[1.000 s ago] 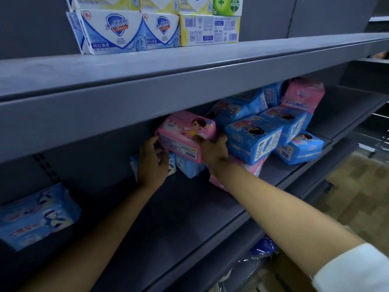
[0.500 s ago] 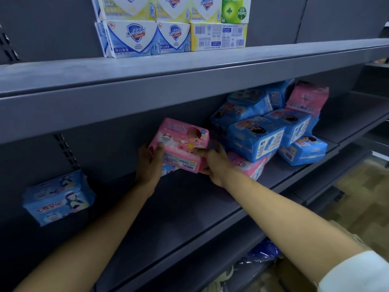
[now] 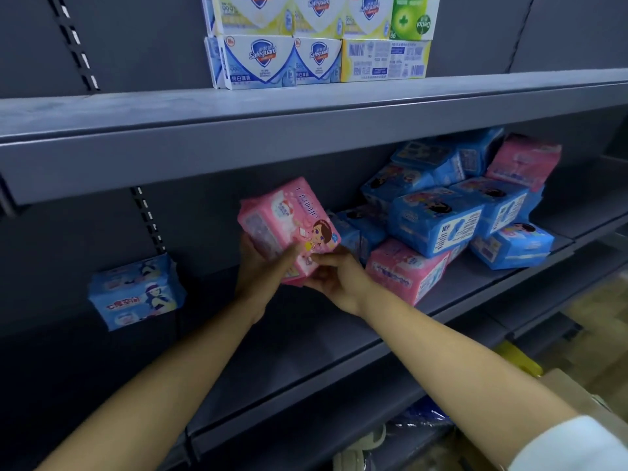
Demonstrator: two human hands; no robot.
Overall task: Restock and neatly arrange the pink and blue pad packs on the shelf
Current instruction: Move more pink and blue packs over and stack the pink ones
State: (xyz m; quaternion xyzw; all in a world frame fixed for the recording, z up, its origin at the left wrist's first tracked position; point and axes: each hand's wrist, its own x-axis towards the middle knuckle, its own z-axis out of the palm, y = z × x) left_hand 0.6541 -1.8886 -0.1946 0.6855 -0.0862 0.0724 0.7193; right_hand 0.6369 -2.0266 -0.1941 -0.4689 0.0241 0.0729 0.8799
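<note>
both hands, left hand [image 3: 263, 271] and right hand [image 3: 334, 283], grip a pink pad pack [image 3: 289, 229] above the shelf [image 3: 272, 351], long axis tilted up-left, printed face toward the camera, beside the pile of packs [image 3: 452, 212].

bare shelf [image 3: 210, 321] between lone blue pack [image 3: 136, 294] and heaped packs [image 3: 452, 212], upper shelf [image 3: 238, 141] overhead
</note>
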